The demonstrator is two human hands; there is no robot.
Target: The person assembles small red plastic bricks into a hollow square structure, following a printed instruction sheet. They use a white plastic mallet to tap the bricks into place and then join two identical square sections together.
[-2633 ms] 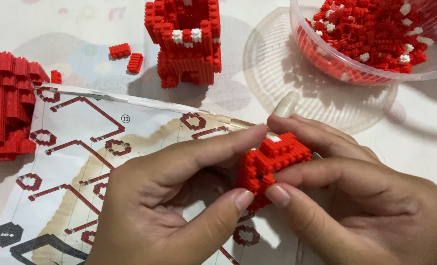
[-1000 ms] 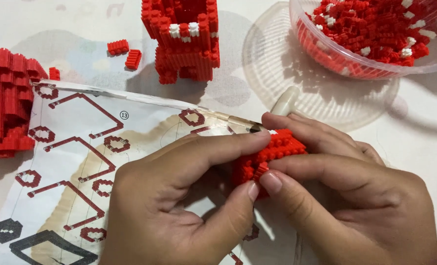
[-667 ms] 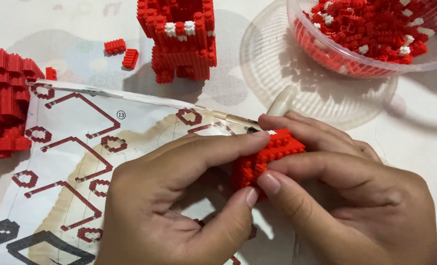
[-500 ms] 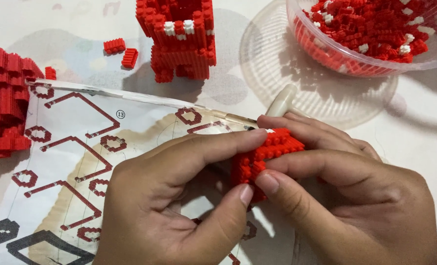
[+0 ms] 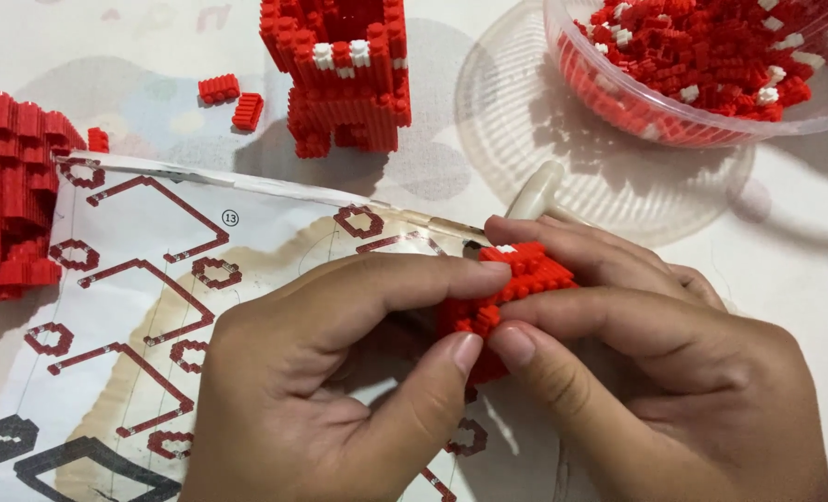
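Brick cluster (image 5: pixel 512 288), a small red lump of tiny snap-together blocks, sits low and right of centre in the frame, pinched between both hands above the instruction sheet (image 5: pixel 154 279). The left hand (image 5: pixel 340 390) closes thumb and forefinger on its near side; the right hand (image 5: pixel 656 372) wraps over it, thumb meeting the left thumb. It looks light and rigid but likely to crumble if squeezed on a corner, so broad flat faces seem the safest hold. A built red figure (image 5: pixel 340 74) stands at the top centre, a bowl (image 5: pixel 711 112) of loose bricks at the upper right, and a larger red build (image 5: pixel 10 195) at the left edge.
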